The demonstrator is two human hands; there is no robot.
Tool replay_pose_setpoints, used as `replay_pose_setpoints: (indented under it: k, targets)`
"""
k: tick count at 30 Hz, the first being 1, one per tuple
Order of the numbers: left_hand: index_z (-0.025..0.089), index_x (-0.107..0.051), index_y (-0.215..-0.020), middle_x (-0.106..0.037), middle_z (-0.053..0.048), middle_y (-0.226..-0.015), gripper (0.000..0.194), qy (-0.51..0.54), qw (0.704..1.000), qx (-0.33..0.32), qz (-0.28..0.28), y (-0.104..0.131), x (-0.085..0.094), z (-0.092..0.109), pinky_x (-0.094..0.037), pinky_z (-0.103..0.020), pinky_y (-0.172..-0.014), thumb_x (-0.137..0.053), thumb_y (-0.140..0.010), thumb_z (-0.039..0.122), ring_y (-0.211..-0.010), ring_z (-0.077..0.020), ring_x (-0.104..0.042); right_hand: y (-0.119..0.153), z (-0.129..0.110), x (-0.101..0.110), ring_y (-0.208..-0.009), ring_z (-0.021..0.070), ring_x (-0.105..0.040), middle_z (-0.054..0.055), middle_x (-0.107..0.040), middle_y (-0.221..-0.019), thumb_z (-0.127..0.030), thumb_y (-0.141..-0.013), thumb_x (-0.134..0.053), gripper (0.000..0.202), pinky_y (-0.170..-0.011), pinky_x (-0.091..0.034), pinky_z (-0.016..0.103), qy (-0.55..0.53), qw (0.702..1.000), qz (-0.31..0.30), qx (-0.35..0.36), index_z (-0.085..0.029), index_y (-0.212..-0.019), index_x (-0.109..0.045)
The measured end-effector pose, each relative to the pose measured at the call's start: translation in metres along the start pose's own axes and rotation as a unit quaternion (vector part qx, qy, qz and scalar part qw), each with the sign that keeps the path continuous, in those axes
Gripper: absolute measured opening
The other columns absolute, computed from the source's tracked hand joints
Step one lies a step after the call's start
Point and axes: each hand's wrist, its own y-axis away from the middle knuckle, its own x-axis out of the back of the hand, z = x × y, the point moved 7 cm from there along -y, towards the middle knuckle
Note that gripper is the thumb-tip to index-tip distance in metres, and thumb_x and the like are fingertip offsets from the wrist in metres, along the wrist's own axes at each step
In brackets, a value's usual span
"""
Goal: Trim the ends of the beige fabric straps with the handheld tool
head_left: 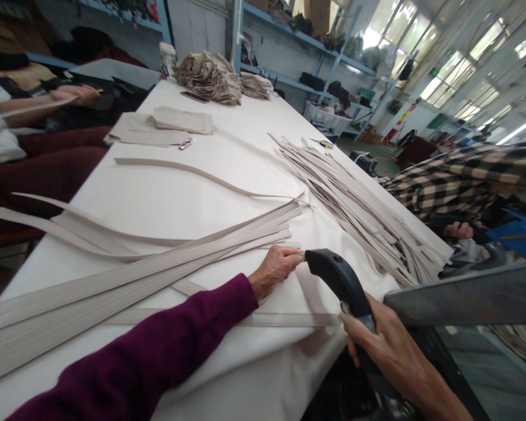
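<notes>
My left hand (277, 268), in a purple sleeve, pinches the end of a light strip at the tip of a black curved tool (337, 275). My right hand (383, 342) is wrapped round the tool's handle, lower right. Long beige strips (158, 266) lie fanned out to the left of my left hand, with their ends near it. A single curved strip (193, 169) lies farther back. Another flat strip (289, 319) runs under my left forearm. What the tool's tip does to the strip is too small to tell.
A pile of narrow strips (355, 204) lies along the right side of the white table (245, 140). Folded fabric (158, 127), a pink tool (186, 144) and a fabric heap (210, 76) are farther back. People sit at both sides. A grey metal bar (464, 295) juts in at right.
</notes>
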Motion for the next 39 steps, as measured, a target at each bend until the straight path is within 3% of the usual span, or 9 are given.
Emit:
replay_pose_setpoints:
  k: [4, 11, 17, 23, 27, 33, 39]
  targets:
    - [0.011, -0.066, -0.096, -0.030, 0.008, -0.045, 0.042, 0.031, 0.999, 0.017, 0.002, 0.000, 0.000, 0.000, -0.013, -0.019, -0.038, -0.061, -0.066, 0.040, -0.038, -0.0027, -0.020, -0.009, -0.007, 0.003, -0.046, 0.0131, -0.052, -0.006, -0.052, -0.048, -0.031, -0.080, -0.044, 0.014, -0.051, -0.041, 0.024, 0.005, 0.999, 0.050, 0.002, -0.021, -0.071, -0.042]
    - [0.008, -0.066, -0.085, -0.026, 0.009, -0.044, 0.041, 0.098, 0.995, 0.017, -0.012, -0.003, 0.001, 0.004, -0.011, -0.019, -0.038, -0.066, -0.062, 0.042, -0.038, -0.0020, -0.018, -0.002, 0.004, -0.013, -0.044, 0.0126, -0.051, -0.006, -0.051, -0.048, -0.033, -0.081, -0.043, 0.014, -0.047, -0.041, 0.022, -0.031, 0.999, 0.021, -0.021, -0.021, -0.075, -0.044]
    - [0.008, -0.064, -0.089, -0.026, 0.010, -0.042, 0.033, 0.120, 0.992, 0.026, 0.000, -0.002, 0.003, 0.002, -0.011, -0.019, -0.038, -0.064, -0.065, 0.031, -0.036, -0.0022, -0.019, -0.012, 0.002, 0.000, -0.043, 0.0130, -0.051, -0.006, -0.052, -0.046, -0.033, -0.081, -0.045, 0.015, -0.048, -0.041, 0.023, -0.025, 0.997, 0.066, -0.017, -0.021, -0.073, -0.042]
    - [0.008, -0.062, -0.083, -0.026, 0.010, -0.043, 0.027, 0.132, 0.991, 0.032, 0.003, -0.005, 0.004, 0.001, -0.009, -0.020, -0.038, -0.063, -0.065, 0.029, -0.035, -0.0021, -0.019, 0.007, 0.009, -0.007, -0.045, 0.0126, -0.050, -0.006, -0.048, -0.045, -0.038, -0.082, -0.043, 0.021, -0.050, -0.041, 0.023, -0.029, 0.998, 0.047, -0.018, -0.021, -0.070, -0.042]
    - [0.009, -0.063, -0.083, -0.024, 0.010, -0.043, 0.030, 0.127, 0.991, 0.037, -0.011, -0.005, 0.003, 0.000, -0.009, -0.019, -0.038, -0.064, -0.065, 0.033, -0.036, -0.0018, -0.018, 0.000, 0.006, -0.015, -0.044, 0.0120, -0.050, -0.006, -0.051, -0.047, -0.035, -0.083, -0.043, 0.018, -0.047, -0.040, 0.022, -0.040, 0.999, 0.028, -0.014, -0.021, -0.071, -0.044]
    - [0.010, -0.061, -0.090, -0.026, 0.011, -0.042, 0.031, 0.128, 0.990, 0.061, -0.004, -0.002, 0.003, 0.001, -0.011, -0.018, -0.038, -0.063, -0.064, 0.026, -0.036, -0.0021, -0.020, -0.023, 0.006, 0.021, -0.041, 0.0137, -0.053, -0.005, -0.054, -0.045, -0.035, -0.078, -0.047, 0.016, -0.044, -0.042, 0.023, -0.028, 0.991, 0.130, -0.002, -0.020, -0.072, -0.044]
    - [0.012, -0.057, -0.088, -0.024, 0.012, -0.043, 0.029, 0.127, 0.988, 0.087, -0.008, -0.005, 0.002, -0.003, -0.010, -0.018, -0.039, -0.062, -0.064, 0.026, -0.036, -0.0019, -0.017, 0.011, 0.016, 0.040, -0.043, 0.0137, -0.052, -0.004, -0.053, -0.044, -0.042, -0.079, -0.044, 0.026, -0.045, -0.042, 0.023, -0.018, 0.993, 0.120, -0.010, -0.021, -0.064, -0.045]
